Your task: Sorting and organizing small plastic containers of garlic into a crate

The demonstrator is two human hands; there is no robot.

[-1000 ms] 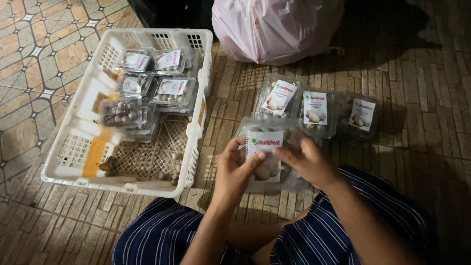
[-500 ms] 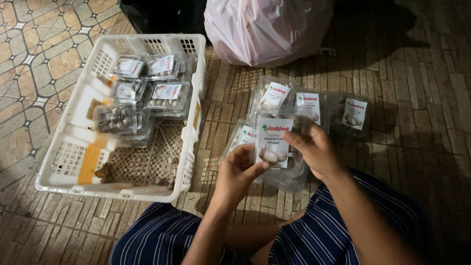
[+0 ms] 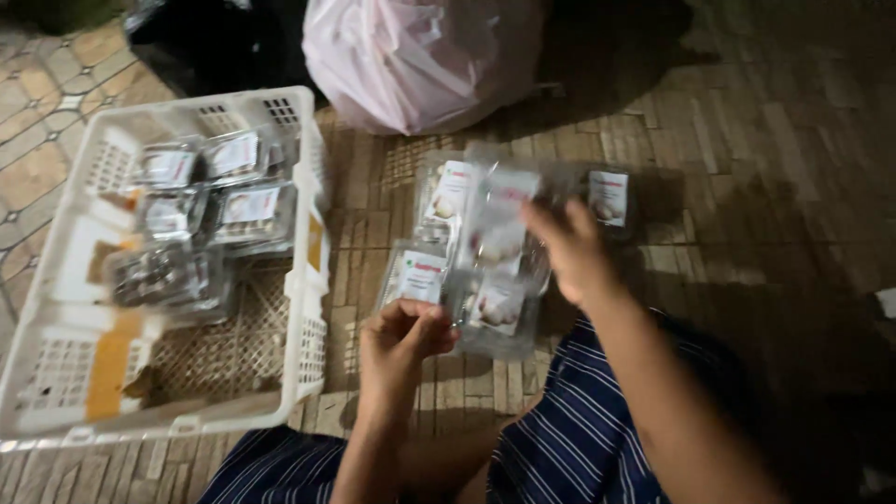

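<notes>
Nearest the camera, blue striped trousers [image 3: 569, 448] cover the person's knees, cut off by the lower edge. Above them the left hand [image 3: 403, 343] is curled, its fingertips touching the near corner of a clear plastic pack [image 3: 495, 313] that lies on the brick floor [image 3: 747, 187]; whether it grips that corner cannot be made out. The right hand [image 3: 571, 250] is raised, holding a second clear pack [image 3: 499, 224] up above the floor, fingers closed on its right edge. This lifted pack is smeared by motion, so its label and pale contents are hard to read. Beside the left hand lies another labelled pack [image 3: 415, 277], partly covered by the held ones. Further back, two more packs [image 3: 609, 196] rest on the floor, one mostly hidden behind the lifted pack. To the left, a white plastic crate [image 3: 308, 308] holds several similar packs [image 3: 247, 205], its near rim cut by the frame. Beyond everything sits a pink plastic bag [image 3: 420, 56], its top out of view.
</notes>
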